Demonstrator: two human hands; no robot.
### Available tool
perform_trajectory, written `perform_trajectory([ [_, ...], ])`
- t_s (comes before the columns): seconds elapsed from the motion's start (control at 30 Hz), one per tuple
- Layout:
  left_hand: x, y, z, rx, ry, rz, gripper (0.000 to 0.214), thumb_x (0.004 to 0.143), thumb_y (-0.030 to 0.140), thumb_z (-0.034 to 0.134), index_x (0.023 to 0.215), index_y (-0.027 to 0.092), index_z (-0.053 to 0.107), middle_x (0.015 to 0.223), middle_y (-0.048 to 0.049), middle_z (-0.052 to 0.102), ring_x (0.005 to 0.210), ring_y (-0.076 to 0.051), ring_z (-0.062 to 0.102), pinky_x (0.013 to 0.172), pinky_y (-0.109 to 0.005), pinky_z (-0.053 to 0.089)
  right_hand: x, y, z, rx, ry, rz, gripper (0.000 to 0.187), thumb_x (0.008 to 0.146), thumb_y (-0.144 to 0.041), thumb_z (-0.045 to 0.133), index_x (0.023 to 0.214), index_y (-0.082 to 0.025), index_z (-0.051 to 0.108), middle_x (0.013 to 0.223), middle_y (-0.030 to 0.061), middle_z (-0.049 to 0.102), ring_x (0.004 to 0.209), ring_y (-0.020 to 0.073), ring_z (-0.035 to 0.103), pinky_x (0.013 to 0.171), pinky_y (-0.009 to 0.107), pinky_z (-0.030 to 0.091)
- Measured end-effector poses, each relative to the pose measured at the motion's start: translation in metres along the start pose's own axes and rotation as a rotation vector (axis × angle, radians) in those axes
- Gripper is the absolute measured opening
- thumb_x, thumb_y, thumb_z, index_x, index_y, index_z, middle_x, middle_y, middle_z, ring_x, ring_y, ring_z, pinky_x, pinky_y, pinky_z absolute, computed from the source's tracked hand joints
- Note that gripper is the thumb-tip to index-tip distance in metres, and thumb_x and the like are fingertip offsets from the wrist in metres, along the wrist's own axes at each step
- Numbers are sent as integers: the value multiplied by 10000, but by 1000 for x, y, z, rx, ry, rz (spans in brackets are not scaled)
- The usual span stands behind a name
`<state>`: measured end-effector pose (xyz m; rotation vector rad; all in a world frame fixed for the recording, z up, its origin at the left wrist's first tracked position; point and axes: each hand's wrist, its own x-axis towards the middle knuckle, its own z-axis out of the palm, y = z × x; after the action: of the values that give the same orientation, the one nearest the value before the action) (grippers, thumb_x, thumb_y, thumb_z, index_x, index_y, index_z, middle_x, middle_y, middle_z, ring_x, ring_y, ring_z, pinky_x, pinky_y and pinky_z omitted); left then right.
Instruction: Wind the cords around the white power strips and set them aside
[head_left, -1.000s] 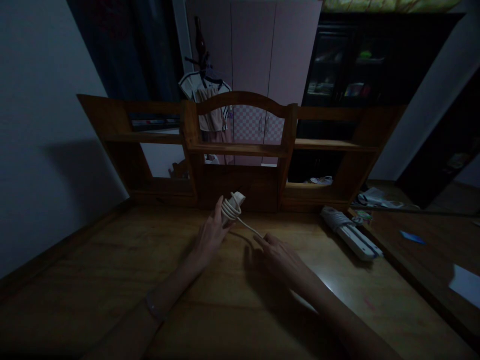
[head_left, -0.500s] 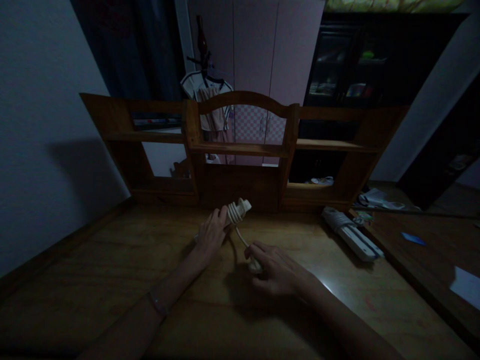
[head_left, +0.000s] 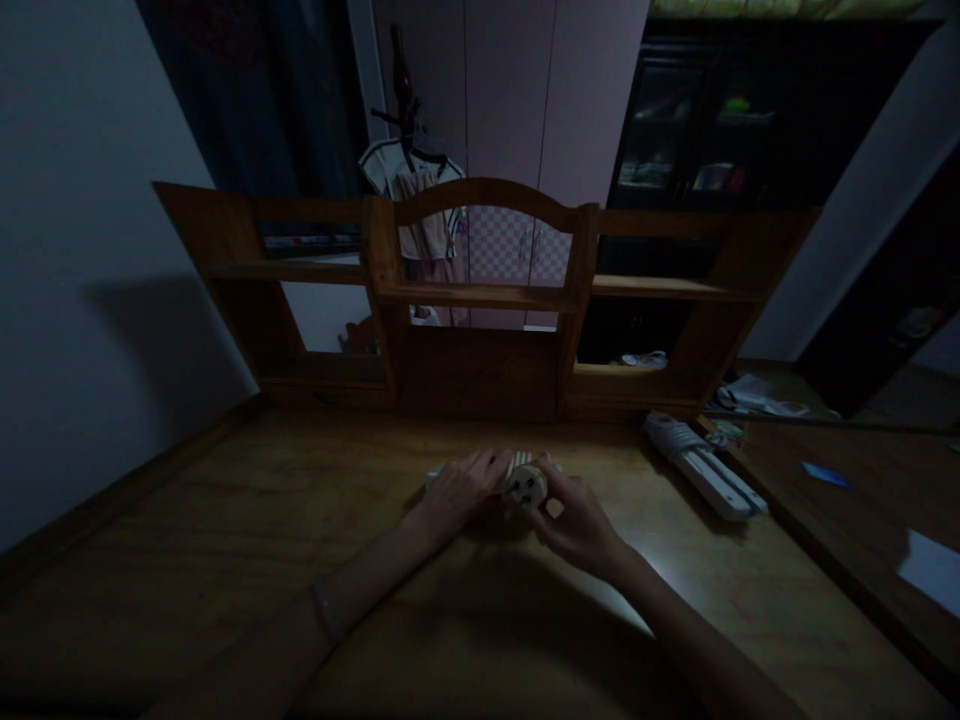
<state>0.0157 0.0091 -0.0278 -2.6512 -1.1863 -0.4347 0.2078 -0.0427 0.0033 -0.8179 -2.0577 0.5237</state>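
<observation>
Cord-wrapped power strip point(head_left: 516, 463) is held low over the wooden desk point(head_left: 225, 520), just below the centre of the frame. It is gripped from the left by the left hand point(head_left: 459, 492), with fingers curled over its top. The plug point(head_left: 527, 487) at its near end is pinched by the closed fingers of the right hand point(head_left: 579, 518). A second power strip point(head_left: 703, 466) is seen at centre right, well apart.

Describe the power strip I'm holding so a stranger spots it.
On the wooden desk, before the shelf unit, the left hand and right hand meet. They grip a cord-wrapped power strip, plug facing the camera; the other power strip lies untouched at right.
</observation>
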Motion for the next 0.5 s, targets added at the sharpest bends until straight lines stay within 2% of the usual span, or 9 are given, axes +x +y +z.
perform_trajectory([
  [0.13,0,15,4,-54,-59,135,185,908,212,482,1081,157,514,1030,-92,610,955,-220,599,807,-330,497,3,-5,-13,60,-44,45,92,863,-251,545,921,-183,525,725,-4,560,590,109,484,514,205,348],
  [0.3,-2,33,9,-160,-8,186,293,907,230,488,1179,137,435,1025,-86,623,828,-171,641,703,-264,531,13,1,-33,41,-27,145,198,824,-365,620,835,-170,583,756,6,573,675,138,501,596,236,383],
  [0.4,-4,33,9,-43,60,314,244,924,216,455,1139,99,449,1015,-119,617,845,-196,638,700,-290,536,19,12,-42,139,-42,280,269,771,-420,673,754,-164,592,716,-7,553,690,148,500,631,253,386],
  [0.5,-5,28,9,65,143,388,155,941,182,398,1024,99,499,931,-112,618,870,-214,626,724,-325,531,20,27,-45,308,-87,416,297,741,-432,699,774,-149,616,739,3,568,722,158,516,662,266,391],
])
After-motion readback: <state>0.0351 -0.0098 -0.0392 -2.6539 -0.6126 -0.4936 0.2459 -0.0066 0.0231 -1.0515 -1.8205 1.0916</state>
